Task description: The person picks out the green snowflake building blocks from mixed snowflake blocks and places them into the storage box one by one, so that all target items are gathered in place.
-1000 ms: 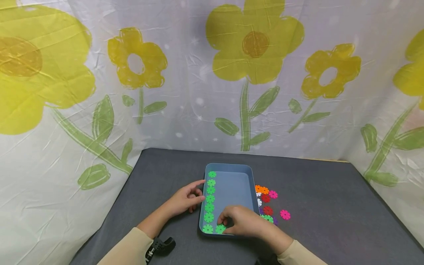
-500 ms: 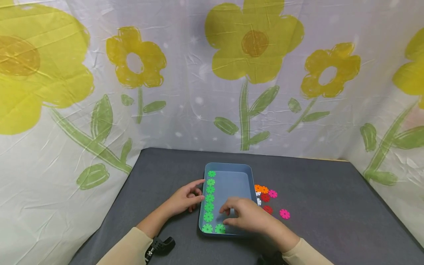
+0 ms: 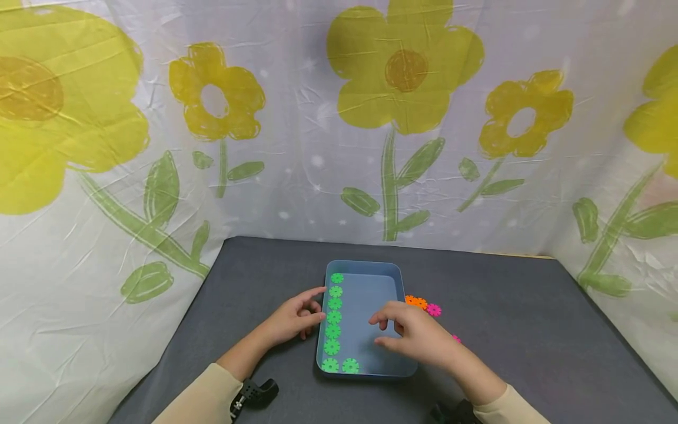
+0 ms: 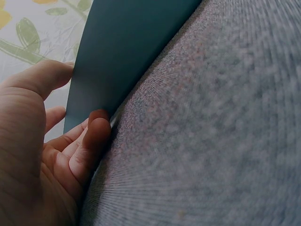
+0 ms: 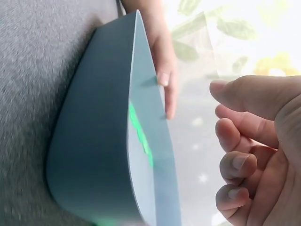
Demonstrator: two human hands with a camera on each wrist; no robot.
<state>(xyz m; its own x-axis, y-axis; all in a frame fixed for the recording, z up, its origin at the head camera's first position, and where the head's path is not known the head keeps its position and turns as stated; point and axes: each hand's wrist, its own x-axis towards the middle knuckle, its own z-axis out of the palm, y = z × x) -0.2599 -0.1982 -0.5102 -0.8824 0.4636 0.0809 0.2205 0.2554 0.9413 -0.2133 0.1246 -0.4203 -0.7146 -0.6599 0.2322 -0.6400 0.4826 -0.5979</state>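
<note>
A shallow blue-grey tray (image 3: 368,297) lies on the dark tabletop. Along its left side runs a column of several green flower-shaped plastic discs (image 3: 333,317); one more green disc (image 3: 351,365) lies beside the column's near end. My left hand (image 3: 296,318) rests against the tray's left wall, index finger and thumb touching the rim. In the left wrist view, curled fingers of that hand sit low against the outer wall (image 4: 127,52). My right hand (image 3: 418,334) hovers over the tray's right part, its fingers loosely bent and nothing between them; the right wrist view shows this hand (image 5: 258,141) holding nothing.
Orange discs (image 3: 420,303) and a pink disc (image 3: 434,310) lie right of the tray; another pink disc (image 3: 456,338) is mostly hidden behind the right hand. A curtain printed with yellow flowers (image 3: 406,69) hangs behind the table (image 3: 503,306).
My right hand has let go of the lower green disc, risen, and moved right and away from it. It now covers several loose discs. The left hand stays at the tray's side.
</note>
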